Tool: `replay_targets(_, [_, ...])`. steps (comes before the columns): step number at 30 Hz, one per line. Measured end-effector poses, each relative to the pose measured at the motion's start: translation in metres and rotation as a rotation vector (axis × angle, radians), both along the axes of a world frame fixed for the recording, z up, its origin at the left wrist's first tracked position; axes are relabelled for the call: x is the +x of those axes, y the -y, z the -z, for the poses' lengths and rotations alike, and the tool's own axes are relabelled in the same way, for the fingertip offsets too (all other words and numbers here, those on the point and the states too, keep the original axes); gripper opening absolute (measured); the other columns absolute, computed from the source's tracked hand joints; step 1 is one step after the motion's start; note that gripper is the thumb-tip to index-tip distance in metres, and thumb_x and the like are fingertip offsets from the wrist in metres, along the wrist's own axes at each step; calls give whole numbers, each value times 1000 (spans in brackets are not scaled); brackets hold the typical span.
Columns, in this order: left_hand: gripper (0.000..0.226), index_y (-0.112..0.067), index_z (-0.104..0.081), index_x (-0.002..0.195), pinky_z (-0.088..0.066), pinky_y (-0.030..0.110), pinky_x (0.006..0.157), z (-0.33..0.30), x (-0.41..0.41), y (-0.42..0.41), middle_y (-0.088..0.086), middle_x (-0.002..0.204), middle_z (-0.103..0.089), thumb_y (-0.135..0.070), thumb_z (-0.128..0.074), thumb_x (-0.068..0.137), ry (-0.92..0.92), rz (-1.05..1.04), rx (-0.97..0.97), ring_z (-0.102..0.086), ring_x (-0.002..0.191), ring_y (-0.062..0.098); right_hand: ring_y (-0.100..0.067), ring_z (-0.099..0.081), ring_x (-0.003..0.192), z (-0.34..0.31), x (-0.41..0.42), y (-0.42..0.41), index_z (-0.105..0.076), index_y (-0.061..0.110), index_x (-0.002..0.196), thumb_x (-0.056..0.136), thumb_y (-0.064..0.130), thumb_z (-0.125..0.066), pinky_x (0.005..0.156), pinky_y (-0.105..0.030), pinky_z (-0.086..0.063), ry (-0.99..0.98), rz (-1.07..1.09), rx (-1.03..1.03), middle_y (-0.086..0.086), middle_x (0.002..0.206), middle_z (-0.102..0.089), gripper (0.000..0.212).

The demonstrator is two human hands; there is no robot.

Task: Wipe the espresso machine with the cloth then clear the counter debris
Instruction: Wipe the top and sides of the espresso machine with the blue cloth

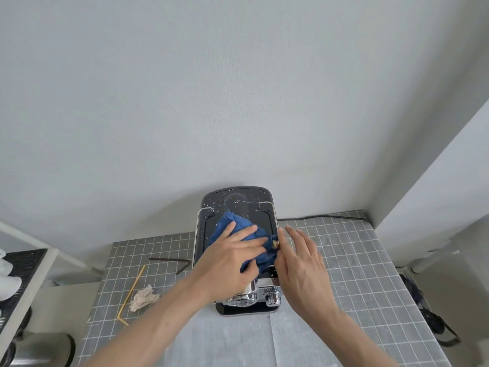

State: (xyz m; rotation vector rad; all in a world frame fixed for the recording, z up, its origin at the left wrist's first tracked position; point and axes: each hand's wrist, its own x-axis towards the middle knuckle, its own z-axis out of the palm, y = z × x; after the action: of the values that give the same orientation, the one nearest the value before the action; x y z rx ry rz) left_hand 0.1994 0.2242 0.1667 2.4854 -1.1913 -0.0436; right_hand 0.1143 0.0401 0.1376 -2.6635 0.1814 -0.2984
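A black and chrome espresso machine (pixel 236 201) stands on the grey tiled counter (pixel 357 260) against the wall, its top speckled with white specks at the back. A blue cloth (pixel 238 225) lies bunched on the machine's top. My left hand (pixel 232 260) presses flat on the cloth with fingers spread. My right hand (pixel 301 260) is at the machine's right edge, its thumb and fingertips touching the cloth's bunched corner. Debris lies left of the machine: a crumpled beige tissue (pixel 144 298), a yellow bent straw (pixel 131 295) and a dark brown bent straw (pixel 172 260).
A black power cable (pixel 322 216) runs along the counter's back right. A light sheet (pixel 238 340) covers the counter's front middle. A white rack with a black grille (pixel 23 266) stands at the left. Dark items lie on the floor at the right (pixel 434 321).
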Motion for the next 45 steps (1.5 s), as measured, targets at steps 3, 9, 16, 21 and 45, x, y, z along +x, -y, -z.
replay_targets(3, [49, -26, -52, 147, -18, 53, 124, 0, 16, 15, -13, 160, -41, -33, -34, 103, 113, -115, 157, -13, 156, 11, -30, -39, 143, 1, -1, 0, -42, 18, 152, 106, 33, -26, 107, -49, -48, -5, -4, 6, -9, 153, -48, 51])
replay_targets(9, [48, -26, -39, 156, -5, 55, 127, -5, 26, 15, -15, 167, -23, -25, -33, 109, -70, -144, 151, 12, 156, 9, -31, -36, 145, -3, -2, 0, -38, 21, 154, 106, 35, -25, 109, -50, -46, -30, 6, -11, -9, 155, -45, 51])
replay_targets(16, [40, -26, -74, 123, -17, 49, 127, -17, -19, -14, -22, 144, -57, -13, -51, 93, -210, -83, -27, -15, 153, -3, -35, -42, 141, 0, 0, -1, -44, 18, 150, 103, 35, -26, 104, -54, -49, -33, 20, -15, -12, 152, -49, 53])
replay_targets(21, [25, -18, -74, 77, -37, 45, 118, -8, -48, -37, -19, 100, -74, -6, -53, 84, -120, -28, -166, -43, 140, -4, -37, -43, 139, 0, 0, -1, -46, 17, 149, 104, 31, -34, 103, -54, -49, -19, 32, -43, -12, 151, -50, 49])
replay_targets(45, [38, -15, -76, 117, -34, 64, 115, -1, -38, -14, -5, 143, -61, -6, -51, 91, -21, -98, 18, -27, 153, 28, -35, -40, 141, 4, -2, 0, -42, 19, 151, 105, 36, -26, 103, -55, -48, 5, 7, 18, -11, 153, -47, 51])
